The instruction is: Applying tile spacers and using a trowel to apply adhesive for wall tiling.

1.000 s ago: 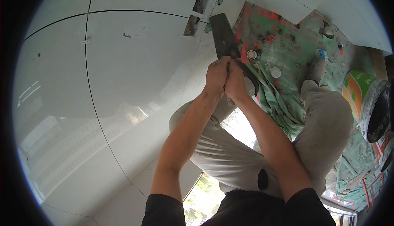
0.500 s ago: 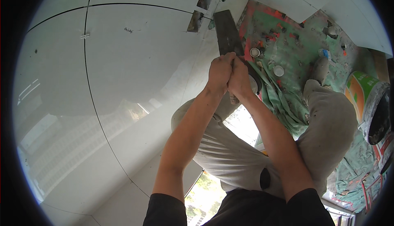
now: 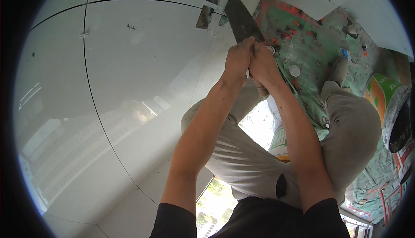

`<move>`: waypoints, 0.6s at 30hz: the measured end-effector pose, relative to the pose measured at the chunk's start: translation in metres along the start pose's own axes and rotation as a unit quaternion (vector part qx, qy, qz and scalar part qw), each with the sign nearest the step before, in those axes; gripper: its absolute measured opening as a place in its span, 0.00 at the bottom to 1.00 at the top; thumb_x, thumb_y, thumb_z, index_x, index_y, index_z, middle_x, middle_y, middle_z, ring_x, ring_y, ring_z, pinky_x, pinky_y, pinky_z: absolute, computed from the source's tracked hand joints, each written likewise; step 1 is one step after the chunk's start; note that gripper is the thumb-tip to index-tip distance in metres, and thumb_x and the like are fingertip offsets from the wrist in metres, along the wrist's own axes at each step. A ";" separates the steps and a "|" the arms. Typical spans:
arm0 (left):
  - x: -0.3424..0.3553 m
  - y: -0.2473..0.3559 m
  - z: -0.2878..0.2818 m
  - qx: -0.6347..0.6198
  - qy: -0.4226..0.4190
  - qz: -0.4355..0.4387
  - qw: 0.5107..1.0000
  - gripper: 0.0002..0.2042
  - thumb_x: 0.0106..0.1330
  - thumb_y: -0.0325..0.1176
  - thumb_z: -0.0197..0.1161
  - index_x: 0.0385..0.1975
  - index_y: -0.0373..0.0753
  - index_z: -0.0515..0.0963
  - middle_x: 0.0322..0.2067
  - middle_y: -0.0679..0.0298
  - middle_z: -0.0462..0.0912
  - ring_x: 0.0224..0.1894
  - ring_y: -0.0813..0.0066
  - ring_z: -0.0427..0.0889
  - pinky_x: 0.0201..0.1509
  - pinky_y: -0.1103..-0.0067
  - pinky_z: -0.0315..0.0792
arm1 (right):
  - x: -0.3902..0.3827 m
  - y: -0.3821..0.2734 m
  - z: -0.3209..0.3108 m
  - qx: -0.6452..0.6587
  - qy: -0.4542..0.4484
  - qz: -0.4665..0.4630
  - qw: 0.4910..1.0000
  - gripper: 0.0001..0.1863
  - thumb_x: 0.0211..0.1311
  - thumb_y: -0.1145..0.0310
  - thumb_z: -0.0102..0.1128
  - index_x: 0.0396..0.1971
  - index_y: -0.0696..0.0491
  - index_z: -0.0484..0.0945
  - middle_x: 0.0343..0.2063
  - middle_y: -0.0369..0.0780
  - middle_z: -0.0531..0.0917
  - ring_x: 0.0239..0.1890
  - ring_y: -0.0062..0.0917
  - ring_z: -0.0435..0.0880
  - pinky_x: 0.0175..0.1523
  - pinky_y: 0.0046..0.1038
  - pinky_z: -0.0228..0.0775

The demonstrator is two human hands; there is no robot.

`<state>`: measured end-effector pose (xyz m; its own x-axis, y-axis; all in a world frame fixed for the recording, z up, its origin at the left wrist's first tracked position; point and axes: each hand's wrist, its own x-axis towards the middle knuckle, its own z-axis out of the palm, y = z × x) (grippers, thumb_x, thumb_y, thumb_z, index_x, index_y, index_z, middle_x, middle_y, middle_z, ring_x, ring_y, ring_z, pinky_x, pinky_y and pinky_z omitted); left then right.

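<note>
Both of my hands are closed together round a tool with a long, flat, dark blade and a brown handle. My left hand grips from the left, and my right hand presses against it from the right. The handle's end sticks out below my hands. The blade points up and to the left; its far end lies near the wall corner, beside two rectangular cut-outs in the glossy white wall panel. Whether the blade touches the wall, I cannot tell.
A green floor sheet with red patches and debris lies at the right. On it are a white round lid and a shoe. A green-and-orange bucket is at the far right; another bucket shows between my legs.
My hands and the tool have shifted slightly up and right, and the blade leans more to the left. The bucket between my legs shows more now.
</note>
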<state>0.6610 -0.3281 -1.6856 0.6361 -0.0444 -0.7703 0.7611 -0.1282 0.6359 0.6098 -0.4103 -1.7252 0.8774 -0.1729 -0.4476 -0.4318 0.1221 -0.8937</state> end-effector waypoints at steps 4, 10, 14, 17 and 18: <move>-0.003 -0.008 0.009 0.044 -0.006 -0.003 0.999 0.16 0.76 0.45 0.68 0.41 0.35 0.82 0.36 0.63 0.84 0.41 0.73 0.81 0.45 0.71 0.76 | -0.004 0.021 -0.012 -0.012 0.011 -0.050 0.999 0.20 0.80 0.60 0.54 0.48 0.66 0.81 0.35 0.61 0.88 0.44 0.59 0.90 0.48 0.49 0.80; 0.001 -0.011 0.014 0.084 -0.038 0.017 0.996 0.17 0.77 0.48 0.67 0.41 0.36 0.83 0.36 0.64 0.84 0.37 0.74 0.83 0.46 0.75 0.77 | 0.003 0.023 -0.030 -0.037 -0.033 -0.018 0.999 0.21 0.79 0.58 0.54 0.47 0.66 0.81 0.37 0.62 0.88 0.44 0.60 0.89 0.48 0.49 0.80; 0.010 -0.025 0.010 0.135 -0.026 0.034 0.990 0.18 0.77 0.48 0.67 0.43 0.36 0.83 0.38 0.63 0.86 0.39 0.72 0.86 0.46 0.74 0.79 | -0.006 0.035 -0.025 -0.049 0.016 -0.051 0.997 0.22 0.78 0.58 0.55 0.46 0.66 0.81 0.37 0.61 0.88 0.44 0.59 0.90 0.48 0.48 0.80; 0.009 -0.040 0.009 0.142 -0.053 0.003 0.988 0.18 0.77 0.48 0.68 0.43 0.35 0.84 0.37 0.62 0.87 0.39 0.70 0.87 0.44 0.71 0.80 | -0.019 0.054 -0.028 -0.021 0.000 -0.023 1.000 0.22 0.79 0.58 0.54 0.47 0.66 0.81 0.33 0.61 0.88 0.41 0.58 0.91 0.46 0.48 0.80; 0.009 -0.047 0.012 0.160 -0.076 -0.019 0.984 0.18 0.76 0.47 0.68 0.42 0.34 0.84 0.37 0.61 0.86 0.39 0.69 0.86 0.43 0.70 0.80 | -0.022 0.067 -0.030 -0.018 0.001 0.013 1.000 0.22 0.79 0.57 0.53 0.46 0.66 0.81 0.31 0.58 0.88 0.36 0.54 0.91 0.42 0.47 0.80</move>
<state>0.6295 -0.3344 -1.7223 0.5634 -0.1786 -0.8066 0.6895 -0.4361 0.5782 0.5556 -0.4276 -1.7767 0.8657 -0.1726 -0.4699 -0.4611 0.0906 -0.8827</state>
